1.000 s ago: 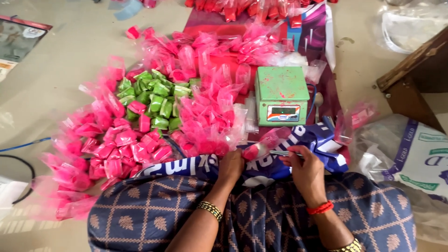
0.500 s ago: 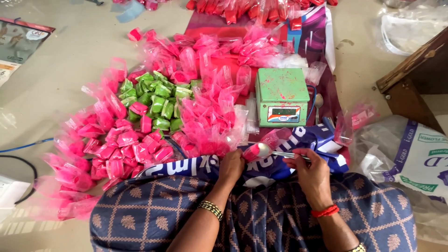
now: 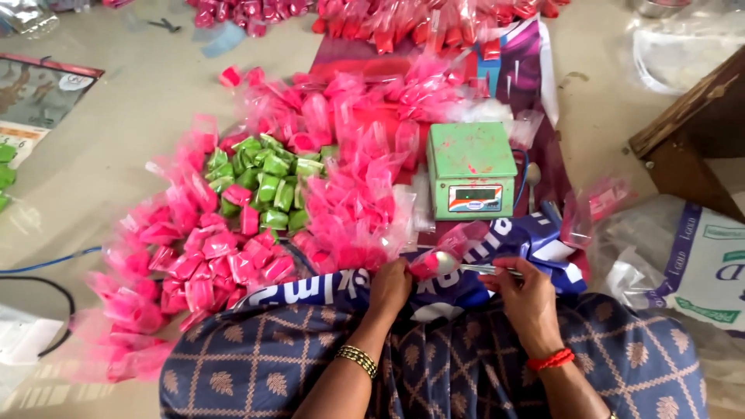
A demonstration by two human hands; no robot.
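My left hand (image 3: 390, 285) pinches a small clear plastic packet (image 3: 425, 264) with pink powder in it, just in front of my lap. In my right hand (image 3: 525, 298) is a metal spoon (image 3: 458, 266), its bowl touching the packet's mouth. A small green weighing scale (image 3: 471, 170) stands just beyond my hands. Left of it lies a heap of filled pink packets (image 3: 209, 248) around a cluster of green packets (image 3: 268, 182). A blue printed sack (image 3: 466, 283) covers my lap under both hands.
More pink and red packets (image 3: 403, 15) lie at the far edge. A wooden piece of furniture (image 3: 694, 132) stands at the right above white printed sacks (image 3: 683, 268). Blue and black cables (image 3: 39, 268) run along the floor at the left.
My hands have come closer together. The spoon's bowl now meets the packet held by my left hand.
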